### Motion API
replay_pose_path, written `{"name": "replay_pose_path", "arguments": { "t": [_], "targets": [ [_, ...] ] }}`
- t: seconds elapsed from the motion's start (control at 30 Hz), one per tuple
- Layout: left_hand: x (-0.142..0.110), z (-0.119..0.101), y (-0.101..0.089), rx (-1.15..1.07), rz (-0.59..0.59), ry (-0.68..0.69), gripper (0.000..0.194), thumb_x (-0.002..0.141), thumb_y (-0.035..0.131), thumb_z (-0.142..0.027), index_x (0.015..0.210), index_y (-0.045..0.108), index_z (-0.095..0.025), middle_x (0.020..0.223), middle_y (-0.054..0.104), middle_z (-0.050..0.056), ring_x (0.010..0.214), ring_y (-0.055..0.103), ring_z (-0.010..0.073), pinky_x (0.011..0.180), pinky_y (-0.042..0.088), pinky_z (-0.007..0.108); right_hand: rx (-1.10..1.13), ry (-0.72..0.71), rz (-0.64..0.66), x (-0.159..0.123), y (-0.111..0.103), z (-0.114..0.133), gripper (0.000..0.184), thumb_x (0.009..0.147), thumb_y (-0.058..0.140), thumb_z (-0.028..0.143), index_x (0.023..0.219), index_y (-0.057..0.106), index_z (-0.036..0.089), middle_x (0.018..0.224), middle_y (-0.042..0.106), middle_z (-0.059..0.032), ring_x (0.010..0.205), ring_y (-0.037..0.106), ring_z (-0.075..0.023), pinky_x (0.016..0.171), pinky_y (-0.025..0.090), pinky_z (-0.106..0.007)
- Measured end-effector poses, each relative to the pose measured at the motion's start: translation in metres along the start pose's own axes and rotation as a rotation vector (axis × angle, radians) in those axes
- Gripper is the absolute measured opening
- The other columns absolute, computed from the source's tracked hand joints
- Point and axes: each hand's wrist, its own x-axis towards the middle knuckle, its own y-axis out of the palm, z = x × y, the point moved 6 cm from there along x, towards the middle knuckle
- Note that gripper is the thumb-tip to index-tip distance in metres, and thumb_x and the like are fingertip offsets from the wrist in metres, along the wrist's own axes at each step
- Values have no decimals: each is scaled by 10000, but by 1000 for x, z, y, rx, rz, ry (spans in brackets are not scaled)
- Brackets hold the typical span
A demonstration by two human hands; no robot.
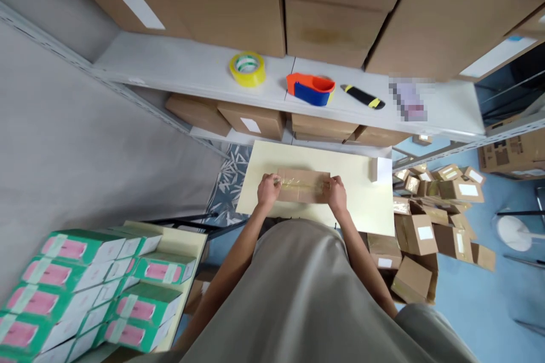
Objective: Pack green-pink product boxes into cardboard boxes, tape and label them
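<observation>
A small brown cardboard box (303, 193) lies on the pale table (272, 156) right in front of me, a shiny strip of clear tape (293, 182) running along its top. My left hand (268, 190) is closed at the box's left end, its fingertips at the end of the tape. Around the right end, my right hand (335, 195) is closed too, thumb and fingers pressed on the cardboard. What lies under the fingertips is too small to make out.
On the shelf (191, 65) stand a yellow tape roll (247, 70), an orange-and-blue tape dispenser (310, 89) and a utility knife (364, 96). A white box (381, 170) is at the table's right. Green-and-pink boxes (46, 272) are stacked left; cartons (415, 234) pile up right.
</observation>
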Motion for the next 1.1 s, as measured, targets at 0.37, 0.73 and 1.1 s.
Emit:
{"name": "replay_pose_path", "arguments": {
  "t": [0.37, 0.73, 1.1],
  "targets": [
    [61, -126, -104, -214, -297, 363, 229, 988, 653, -128, 1062, 820, -266, 1263, 831, 75, 1176, 805, 261, 1110, 641, 415, -69, -415, -367, 97, -123, 151, 431, 1152, 495, 312, 1505, 682, 150, 1491, 697, -236, 1345, 673, -384, 1154, 543, -522],
    [82, -211, -155, -439, -382, 452, 188, 957, 669, -105, 990, 811, -225, 1159, 839, 91, 1046, 812, 248, 1030, 660, 405, -265, -307, -138, 197, -156, 240, 436, 1102, 563, 171, 1477, 572, -52, 1344, 763, -362, 1295, 725, -392, 1236, 433, -526],
    [-72, -85, -52, -754, -97, 264, 188, 1025, 732, -397, 1081, 779, -224, 1077, 849, 75, 1009, 816, 217, 964, 664, 357, 936, -224, 243, -2, -46, 115, 662, 997, 677, 841, 1260, 658, 234, 1092, 823, -90, 992, 768, -257, 1014, 641, -440]
  ]
}}
